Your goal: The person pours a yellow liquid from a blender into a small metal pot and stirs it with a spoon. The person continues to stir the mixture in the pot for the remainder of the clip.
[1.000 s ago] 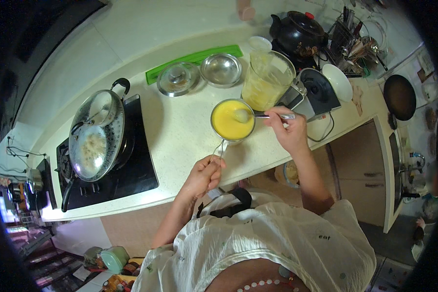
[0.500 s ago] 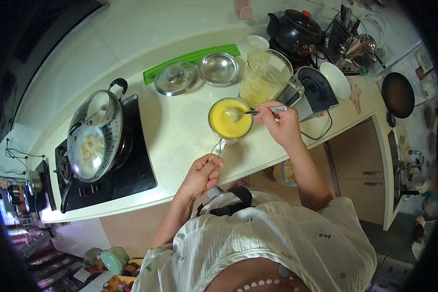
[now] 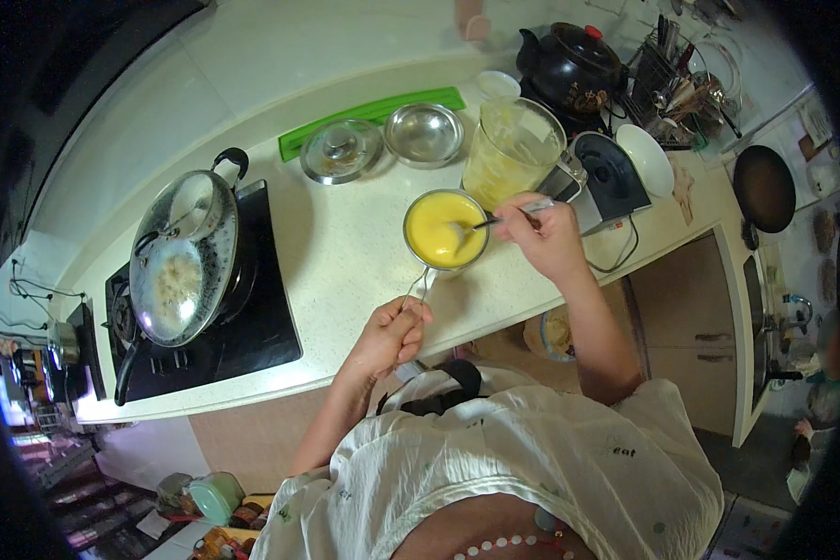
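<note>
The left hand (image 3: 397, 331) is closed around the wire handle (image 3: 426, 283) of a small metal pot (image 3: 457, 270), its fingers curled tight. The pot sits upright on the pale desk (image 3: 336, 247), near the front edge, and holds a smooth yellow liquid (image 3: 429, 219). The right hand (image 3: 543, 238) holds a spoon (image 3: 483, 224) by its handle, the fingers pinched narrow on it; the spoon slants over the rim, its bowl end in the liquid and coated yellow.

Just behind the pot stands a clear jug (image 3: 495, 173) smeared inside with yellow. To its left are a metal bowl (image 3: 424, 135) and a glass lid (image 3: 339, 157), with a green strip (image 3: 371, 119) behind them. A black machine base (image 3: 616, 173) and a white bowl (image 3: 651, 161) stand to its right. Farther left, a covered pan (image 3: 185, 271) rests on a black stove (image 3: 269, 313).
</note>
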